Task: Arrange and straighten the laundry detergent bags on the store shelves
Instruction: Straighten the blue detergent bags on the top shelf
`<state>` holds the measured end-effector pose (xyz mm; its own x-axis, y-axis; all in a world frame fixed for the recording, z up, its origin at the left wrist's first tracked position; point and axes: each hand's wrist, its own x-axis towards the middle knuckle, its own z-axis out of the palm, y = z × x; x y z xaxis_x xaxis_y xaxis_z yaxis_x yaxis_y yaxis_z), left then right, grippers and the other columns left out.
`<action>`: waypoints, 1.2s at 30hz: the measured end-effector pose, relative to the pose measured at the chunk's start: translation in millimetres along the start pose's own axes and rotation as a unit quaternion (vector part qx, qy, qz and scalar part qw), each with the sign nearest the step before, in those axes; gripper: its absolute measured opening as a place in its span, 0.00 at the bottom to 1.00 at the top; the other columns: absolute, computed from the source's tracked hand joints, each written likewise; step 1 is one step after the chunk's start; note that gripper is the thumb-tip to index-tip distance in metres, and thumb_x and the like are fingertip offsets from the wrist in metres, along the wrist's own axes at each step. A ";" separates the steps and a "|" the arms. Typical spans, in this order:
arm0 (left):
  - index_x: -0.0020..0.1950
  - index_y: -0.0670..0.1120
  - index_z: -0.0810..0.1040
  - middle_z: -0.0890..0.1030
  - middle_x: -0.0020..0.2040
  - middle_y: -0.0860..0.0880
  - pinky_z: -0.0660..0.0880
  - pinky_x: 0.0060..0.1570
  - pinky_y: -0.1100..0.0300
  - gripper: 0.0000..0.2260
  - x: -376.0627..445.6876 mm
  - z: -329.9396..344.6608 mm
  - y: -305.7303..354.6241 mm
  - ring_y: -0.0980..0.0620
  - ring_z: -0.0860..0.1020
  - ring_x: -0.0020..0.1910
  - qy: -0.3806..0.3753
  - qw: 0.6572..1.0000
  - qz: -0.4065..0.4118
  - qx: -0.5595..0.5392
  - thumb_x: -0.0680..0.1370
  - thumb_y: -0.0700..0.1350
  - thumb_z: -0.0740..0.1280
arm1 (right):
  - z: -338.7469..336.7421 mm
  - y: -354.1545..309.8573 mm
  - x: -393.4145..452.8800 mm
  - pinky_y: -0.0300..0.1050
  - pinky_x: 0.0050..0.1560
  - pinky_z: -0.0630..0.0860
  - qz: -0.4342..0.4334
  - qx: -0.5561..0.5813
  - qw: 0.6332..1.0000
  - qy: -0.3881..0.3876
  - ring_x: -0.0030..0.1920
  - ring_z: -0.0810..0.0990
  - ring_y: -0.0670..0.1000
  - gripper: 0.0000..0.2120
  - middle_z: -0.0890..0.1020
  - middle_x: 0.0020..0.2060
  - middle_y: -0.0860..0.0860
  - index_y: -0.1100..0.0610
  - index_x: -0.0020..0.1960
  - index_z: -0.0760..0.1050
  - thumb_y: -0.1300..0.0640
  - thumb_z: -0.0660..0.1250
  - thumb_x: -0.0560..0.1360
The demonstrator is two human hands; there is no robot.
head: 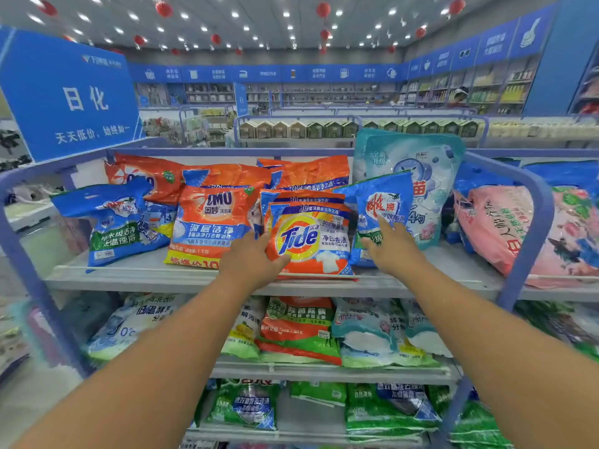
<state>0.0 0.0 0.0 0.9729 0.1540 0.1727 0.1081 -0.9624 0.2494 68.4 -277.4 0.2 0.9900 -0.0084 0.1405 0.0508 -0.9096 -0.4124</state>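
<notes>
I see the Tide bag (308, 241) leaning front and centre on the top shelf (136, 273). My left hand (251, 259) grips its lower left edge, thumb over the front. Just right of it, my right hand (393, 251) lies on the blue bag (381, 205), fingers straight.

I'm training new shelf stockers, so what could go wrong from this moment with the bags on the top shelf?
1. The Tide bag overhangs the shelf lip; if the left hand lets go of its edge, it may slide off.
2. The right hand presses the blue bag with flat fingers, no real grip, so it could topple forward.
3. The tall pale pouch leaning behind might tip over too.
</notes>
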 end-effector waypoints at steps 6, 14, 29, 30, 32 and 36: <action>0.80 0.55 0.62 0.58 0.81 0.48 0.68 0.70 0.42 0.34 23.2 19.4 50.9 0.43 0.59 0.79 0.031 0.998 0.050 -0.033 0.77 0.69 0.61 | 0.7 24.9 31.6 0.60 0.74 0.61 0.145 0.109 0.983 0.013 0.79 0.52 0.64 0.48 0.49 0.80 0.62 0.52 0.82 0.40 0.35 0.64 0.77; 0.78 0.54 0.66 0.63 0.77 0.44 0.62 0.73 0.44 0.31 47.0 59.5 104.5 0.43 0.58 0.77 0.037 0.991 0.088 -0.092 0.78 0.64 0.65 | 1.9 73.6 55.6 0.54 0.69 0.70 0.150 0.325 0.932 -0.053 0.70 0.72 0.58 0.53 0.63 0.78 0.55 0.56 0.81 0.53 0.34 0.75 0.68; 0.81 0.54 0.60 0.52 0.83 0.47 0.47 0.79 0.39 0.31 30.4 36.4 24.5 0.42 0.50 0.81 0.044 0.990 0.072 0.116 0.80 0.67 0.55 | -47.0 24.0 13.3 0.50 0.54 0.79 0.009 0.479 0.877 0.014 0.48 0.83 0.50 0.19 0.84 0.53 0.50 0.52 0.56 0.75 0.55 0.80 0.70; 0.81 0.54 0.59 0.53 0.83 0.46 0.48 0.79 0.40 0.31 27.8 32.4 18.4 0.42 0.51 0.81 0.045 0.990 0.069 0.118 0.80 0.66 0.55 | -48.8 12.6 9.2 0.51 0.55 0.80 -0.002 0.486 0.874 0.013 0.48 0.83 0.51 0.19 0.84 0.52 0.49 0.52 0.55 0.76 0.53 0.80 0.69; 0.81 0.54 0.58 0.55 0.83 0.45 0.51 0.78 0.40 0.31 21.7 22.1 6.7 0.41 0.52 0.81 0.046 0.989 0.062 0.129 0.81 0.66 0.55 | -48.2 -12.8 -1.6 0.55 0.58 0.80 0.001 0.479 0.878 0.005 0.51 0.84 0.54 0.21 0.85 0.52 0.51 0.53 0.54 0.78 0.50 0.82 0.66; 0.81 0.53 0.60 0.56 0.82 0.45 0.53 0.78 0.42 0.31 12.1 1.3 -28.9 0.41 0.53 0.81 0.048 0.992 0.025 0.111 0.81 0.66 0.56 | -21.0 -51.0 -20.0 0.58 0.57 0.81 0.002 0.503 0.864 -0.006 0.50 0.85 0.55 0.13 0.87 0.47 0.50 0.51 0.47 0.80 0.53 0.81 0.68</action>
<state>8.9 29.4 -6.3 0.9550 0.1162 0.2728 0.1141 -0.9932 0.0235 43.3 -239.6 37.3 0.9914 -0.0004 0.1309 0.1303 -0.0870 -0.9876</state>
